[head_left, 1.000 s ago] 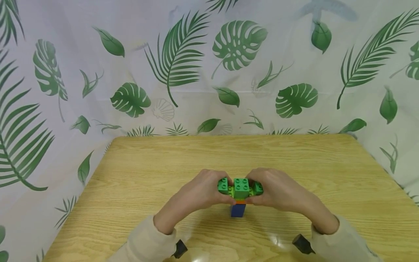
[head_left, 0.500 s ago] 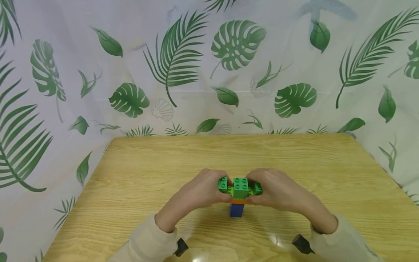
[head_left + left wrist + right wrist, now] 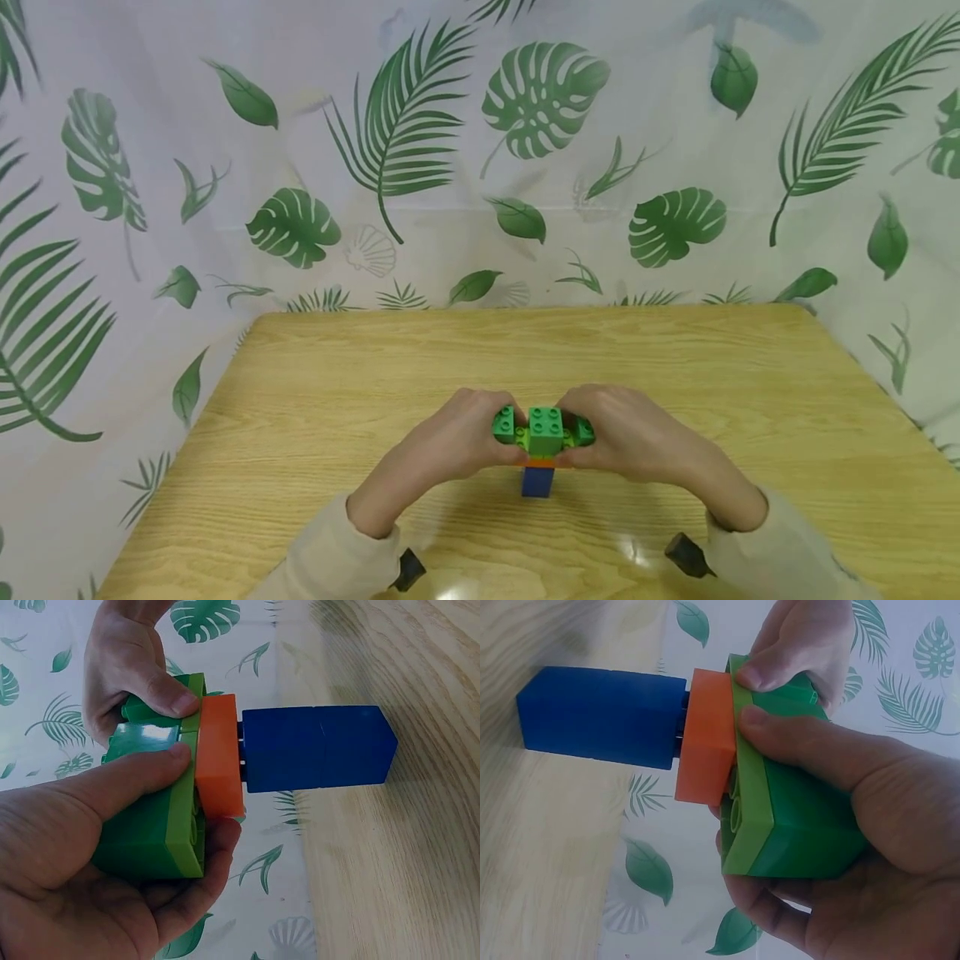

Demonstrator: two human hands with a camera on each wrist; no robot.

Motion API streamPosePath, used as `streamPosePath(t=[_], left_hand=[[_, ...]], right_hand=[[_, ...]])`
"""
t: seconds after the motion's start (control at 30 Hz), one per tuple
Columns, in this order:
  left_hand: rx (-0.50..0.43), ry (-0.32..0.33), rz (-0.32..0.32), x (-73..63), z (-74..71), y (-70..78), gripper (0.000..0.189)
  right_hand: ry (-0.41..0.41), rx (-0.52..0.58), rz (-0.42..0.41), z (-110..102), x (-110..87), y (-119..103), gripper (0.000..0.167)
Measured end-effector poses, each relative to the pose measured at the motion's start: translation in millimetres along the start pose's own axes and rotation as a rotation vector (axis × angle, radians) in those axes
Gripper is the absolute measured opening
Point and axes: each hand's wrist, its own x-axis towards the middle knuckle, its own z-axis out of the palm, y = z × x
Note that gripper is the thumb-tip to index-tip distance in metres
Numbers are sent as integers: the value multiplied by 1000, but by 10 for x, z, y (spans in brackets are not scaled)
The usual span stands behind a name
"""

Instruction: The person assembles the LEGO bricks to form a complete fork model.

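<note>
A build of toy building bricks stands between both hands in the head view. Its middle green brick (image 3: pixel 545 432) sits above lime-green plates (image 3: pixel 182 840), flanked by a green brick on each side. Below comes an orange brick (image 3: pixel 219 757), then a column of blue bricks (image 3: pixel 319 748). A narrow gap with blue studs shows between orange and blue in both wrist views. My left hand (image 3: pixel 465 437) grips the left end of the green part, thumb on the lime plate's edge. My right hand (image 3: pixel 626 433) grips the right end likewise. Fingers hide parts of the green bricks.
The build is over a wooden table (image 3: pixel 337 375), with a leaf-print cloth (image 3: pixel 442 150) hanging behind and at the sides. A dark device shows under each cuff, one by the left sleeve (image 3: pixel 341 546) and one by the right sleeve (image 3: pixel 780 550).
Both hands and the brick build have shifted very slightly left in the head view. The grip of each hand looks the same.
</note>
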Motion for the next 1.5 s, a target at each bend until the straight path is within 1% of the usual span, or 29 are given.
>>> streamPosePath(t=[0.17,0.33,0.43,0.53,0.67,0.8,0.87,1.0,1.13,1.33,1.5], left_hand=[[2,-10,-19,-7,20,-11,32],[7,-17,-9,-7,22,6,32],[10,-16,-13,-17,21,16,31],[7,-11,-18,-25,33,19,31],[7,-6,-5,-26,43,19,32],[25,10,23,-24,36,13,32],[33,16,27,-29,33,9,32],[37,14,18,-32,28,6,31],[51,21,17,-18,22,14,32],[62,9,-17,0,27,24,34],[66,17,-12,-1,33,28,35]], right_hand=[[-6,7,-18,22,11,1,29],[12,20,-22,61,-7,15,29],[23,34,-36,89,-13,20,29],[23,43,-41,104,-17,22,29],[21,44,-39,109,-18,26,28],[26,34,-45,105,-5,23,28],[25,21,-47,105,7,20,28],[13,7,-40,106,22,17,29],[20,-13,-28,96,27,22,29],[23,-40,-24,99,37,30,31],[28,-51,-13,88,31,32,32]])
